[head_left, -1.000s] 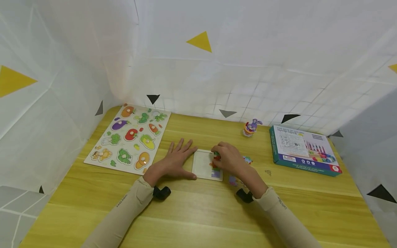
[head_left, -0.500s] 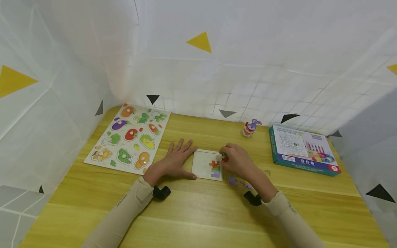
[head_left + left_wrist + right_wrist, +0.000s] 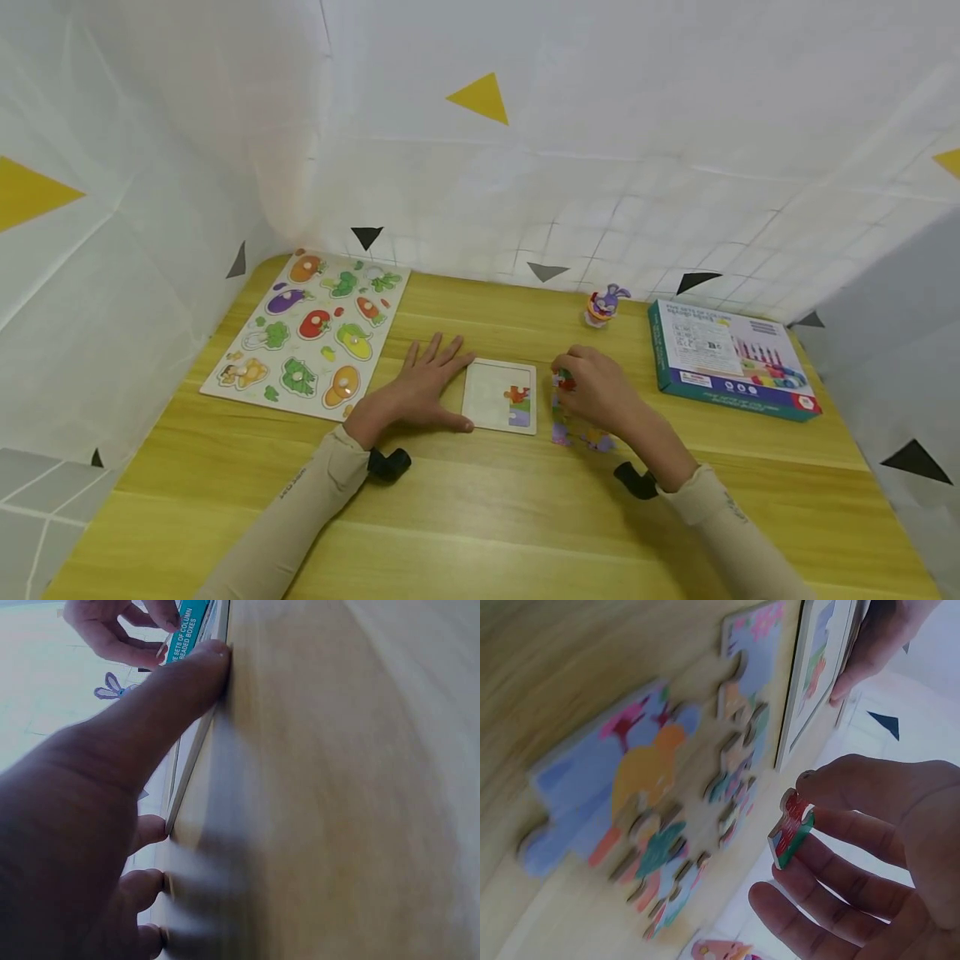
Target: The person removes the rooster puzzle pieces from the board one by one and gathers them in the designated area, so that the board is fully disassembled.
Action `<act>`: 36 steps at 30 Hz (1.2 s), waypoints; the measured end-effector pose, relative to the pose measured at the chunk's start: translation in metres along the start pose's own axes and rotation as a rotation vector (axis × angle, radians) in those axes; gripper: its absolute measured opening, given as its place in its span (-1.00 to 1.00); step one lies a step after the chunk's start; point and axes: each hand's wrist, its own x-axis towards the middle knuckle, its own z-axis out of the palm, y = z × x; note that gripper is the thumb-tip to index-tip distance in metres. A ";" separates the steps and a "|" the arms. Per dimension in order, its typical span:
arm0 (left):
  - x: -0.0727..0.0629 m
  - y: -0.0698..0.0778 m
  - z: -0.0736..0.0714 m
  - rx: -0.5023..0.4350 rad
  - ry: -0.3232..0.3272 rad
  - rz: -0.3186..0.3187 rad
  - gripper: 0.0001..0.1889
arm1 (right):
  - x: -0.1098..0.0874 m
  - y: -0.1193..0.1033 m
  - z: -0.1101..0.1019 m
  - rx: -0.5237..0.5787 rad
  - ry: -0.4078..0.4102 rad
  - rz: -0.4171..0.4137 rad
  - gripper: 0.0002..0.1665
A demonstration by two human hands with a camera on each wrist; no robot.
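My left hand [image 3: 423, 392] rests spread on the table, with thumb and index finger against the left side of a small square puzzle tray [image 3: 483, 396]. In that tray's lower right lie joined jigsaw pieces [image 3: 519, 406] in orange, green and purple. Just right of the tray, my right hand [image 3: 600, 387] pinches a red and green jigsaw piece [image 3: 791, 831] between thumb and fingers, above the table. Beneath and beside it lie several loose jigsaw pieces [image 3: 641, 776], partly hidden by the hand in the head view.
A vegetable peg puzzle board [image 3: 300, 333] lies at the left. A purple rabbit figure [image 3: 602, 307] stands behind the right hand. Further right is a boxed bead set [image 3: 731, 358]. White sheeting [image 3: 570, 167] encloses the table [image 3: 480, 517] at the back and sides.
My right hand has moved right, from over the tray to above the loose pieces, still pinching the red and green piece. The pieces in the tray are uncovered. My left hand stays put.
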 end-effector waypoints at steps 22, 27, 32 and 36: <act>0.000 -0.001 0.000 -0.007 0.001 0.002 0.15 | -0.024 0.033 -0.019 -0.007 -0.041 0.121 -0.61; 0.000 -0.001 0.000 -0.012 0.006 0.000 0.15 | -0.028 0.043 -0.018 -0.016 -0.040 0.130 -0.62; 0.001 -0.001 0.001 0.003 0.003 -0.001 0.16 | -0.032 0.051 -0.016 -0.021 -0.032 0.131 -0.67; 0.001 0.000 0.001 0.008 -0.002 -0.006 0.16 | -0.034 0.056 -0.014 -0.021 -0.032 0.128 -0.69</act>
